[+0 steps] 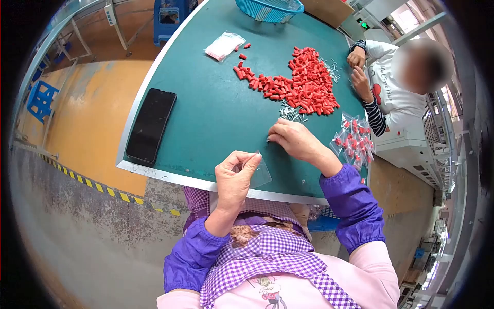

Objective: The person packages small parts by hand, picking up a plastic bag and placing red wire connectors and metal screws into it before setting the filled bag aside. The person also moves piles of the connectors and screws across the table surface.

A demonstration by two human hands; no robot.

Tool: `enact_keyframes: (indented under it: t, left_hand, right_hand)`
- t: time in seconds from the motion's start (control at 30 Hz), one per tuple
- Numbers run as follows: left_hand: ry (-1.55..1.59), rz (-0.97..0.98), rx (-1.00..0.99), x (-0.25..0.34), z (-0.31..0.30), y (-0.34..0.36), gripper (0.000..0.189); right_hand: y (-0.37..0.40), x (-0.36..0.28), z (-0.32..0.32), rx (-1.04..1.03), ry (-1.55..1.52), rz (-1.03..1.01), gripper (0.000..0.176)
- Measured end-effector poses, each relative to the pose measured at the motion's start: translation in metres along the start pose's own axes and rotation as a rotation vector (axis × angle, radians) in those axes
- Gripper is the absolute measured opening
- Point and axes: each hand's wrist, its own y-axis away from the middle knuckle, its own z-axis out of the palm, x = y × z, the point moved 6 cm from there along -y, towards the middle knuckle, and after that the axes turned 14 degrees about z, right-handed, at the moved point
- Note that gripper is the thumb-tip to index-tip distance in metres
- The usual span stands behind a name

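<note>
My left hand [236, 177] pinches a small clear plastic bag [262, 174] near the table's front edge. The bag hangs out to the right of my thumb. My right hand [298, 140] is closed in a pinch low over the green tabletop; a tiny dark or grey bit shows at its fingertips, too small to name. Just beyond it lies a small heap of grey metal screws or pins [292, 112]. Behind that spreads a large pile of red plastic caps [303, 82]. Filled clear bags with red pieces [354, 140] lie to the right of my right hand.
A black phone [152, 125] lies at the table's left edge. Farther back are a packet of clear bags [225, 45] and a blue basket [270, 10]. More metal pins [332, 69] lie near a co-worker's hands [359, 72] at the right. Blue stools [42, 101] stand on the floor.
</note>
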Motion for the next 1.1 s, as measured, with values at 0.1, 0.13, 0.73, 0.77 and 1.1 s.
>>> enact_keyframes:
  t: [0.1, 0.13, 0.73, 0.77, 1.1]
  left_hand:
    - [-0.023, 0.031, -0.016, -0.001, -0.002, -0.001, 0.006]
    - [-0.021, 0.03, -0.019, -0.001, -0.002, -0.002, 0.006]
    - [0.013, -0.013, -0.008, 0.002, 0.003, -0.008, 0.007]
    - [-0.002, -0.051, 0.001, 0.002, 0.0, -0.008, 0.007]
    - [-0.019, -0.006, -0.042, -0.005, -0.001, -0.005, 0.005]
  right_hand:
    - [0.006, -0.01, 0.0, 0.048, 0.014, -0.028, 0.012]
    - [0.006, -0.009, 0.003, 0.042, 0.073, -0.016, 0.012]
    - [0.006, 0.011, -0.006, 0.11, 0.001, 0.08, 0.009]
    - [0.013, 0.01, -0.005, 0.109, 0.004, 0.079, 0.009]
    - [0.047, 0.02, 0.011, 0.332, -0.32, 0.479, 0.014]
